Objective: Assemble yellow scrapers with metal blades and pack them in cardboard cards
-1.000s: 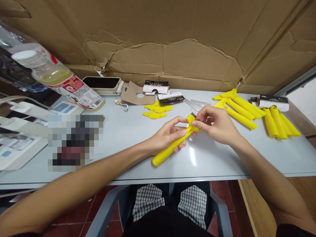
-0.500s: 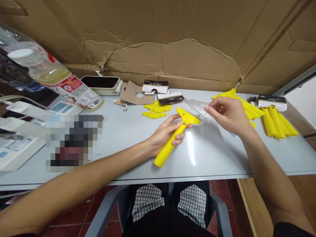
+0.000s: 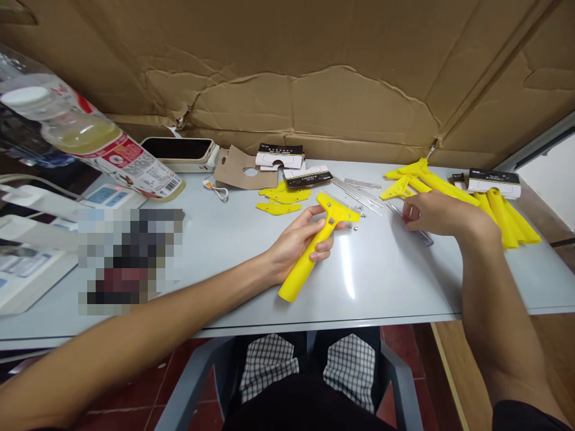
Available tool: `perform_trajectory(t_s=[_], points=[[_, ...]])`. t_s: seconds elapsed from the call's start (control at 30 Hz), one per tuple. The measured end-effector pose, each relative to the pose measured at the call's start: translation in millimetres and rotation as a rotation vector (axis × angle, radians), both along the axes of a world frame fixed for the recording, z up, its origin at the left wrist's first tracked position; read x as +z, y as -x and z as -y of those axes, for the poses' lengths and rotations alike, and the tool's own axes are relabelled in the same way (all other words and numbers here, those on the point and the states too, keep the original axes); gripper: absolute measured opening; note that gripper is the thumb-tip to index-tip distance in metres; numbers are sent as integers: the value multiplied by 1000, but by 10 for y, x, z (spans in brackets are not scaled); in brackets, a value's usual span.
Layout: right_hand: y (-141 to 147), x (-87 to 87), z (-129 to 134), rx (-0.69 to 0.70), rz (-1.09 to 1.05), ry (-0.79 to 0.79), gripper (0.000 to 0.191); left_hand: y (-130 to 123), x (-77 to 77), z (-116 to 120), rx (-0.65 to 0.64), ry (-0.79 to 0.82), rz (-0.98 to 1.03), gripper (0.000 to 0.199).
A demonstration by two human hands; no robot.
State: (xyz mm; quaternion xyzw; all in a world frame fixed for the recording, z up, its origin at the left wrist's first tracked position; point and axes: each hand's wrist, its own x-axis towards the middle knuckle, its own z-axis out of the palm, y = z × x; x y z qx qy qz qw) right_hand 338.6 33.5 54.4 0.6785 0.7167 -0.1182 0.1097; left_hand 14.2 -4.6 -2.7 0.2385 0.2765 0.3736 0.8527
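My left hand (image 3: pixel 309 234) is wrapped round the handle of a yellow scraper (image 3: pixel 302 272), its T-shaped head tilted up and away from me. Two small screws show in that head. To the right, my right hand (image 3: pixel 431 214) pinches a thin screwdriver (image 3: pixel 422 237) with a clear handle, low over the table; part of it is hidden by the fingers. Loose small screws (image 3: pixel 356 227) lie just right of the scraper head. Behind them rest several flat metal blades (image 3: pixel 362 193). Flat yellow plates (image 3: pixel 278 208) are stacked behind my left hand.
More yellow scraper handles (image 3: pixel 496 221) lie at the right, by a black-and-white card packet (image 3: pixel 494 182). Card packaging (image 3: pixel 245 169), a phone (image 3: pixel 179 148) and a short cable (image 3: pixel 218 190) sit at the back left. A bottle (image 3: pixel 121 152) and power strips (image 3: pixel 36 263) stand left. Cardboard (image 3: pixel 269 60) walls the back.
My right hand has moved right and down, from beside the blades to the screwdriver, and its fingers have closed on it. My left hand still holds the scraper, almost unmoved.
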Motion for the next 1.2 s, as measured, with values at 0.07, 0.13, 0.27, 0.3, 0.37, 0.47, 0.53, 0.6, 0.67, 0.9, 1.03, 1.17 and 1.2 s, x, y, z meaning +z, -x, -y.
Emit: perform_trajectory(t_s=[0.07,0.13,0.27,0.3,0.37,0.47,0.53,0.6,0.67,0.9,1.03,1.17,1.2], points=[[6,21,0,21,-11,22,5,-3,19,5,4,-1,-5,25],[21,56,-2,59,-39,44,8,-5,40,12,5,-2,-3,25],[97,146,28,212,-215,-58,15,-10,52,26,3,-17,3,25],[132,163,47,262,-280,-113,15,-12,48,28,2,-24,0,24],[226,178,97,362,-396,-231,14,-17,33,31,0,-35,-9,22],[414,136,181,497,-512,-368,11,-23,14,33,-2,-46,-19,22],[535,71,225,548,-552,-406,9,-23,10,33,-5,-53,-25,21],[623,-6,248,563,-554,-418,11,-24,14,34,-11,-62,-34,20],[665,-71,252,563,-532,-425,13,-24,22,35,-16,-69,-40,20],[652,-111,231,533,-462,-446,14,-31,46,45,-21,-63,-55,19],[655,-97,235,539,-463,-439,15,-32,55,50,-17,-49,-53,23],[664,-98,239,532,-447,-428,16,-29,50,48,-12,-44,-48,27],[667,-97,241,531,-445,-428,17,-28,47,48,-12,-47,-49,27]])
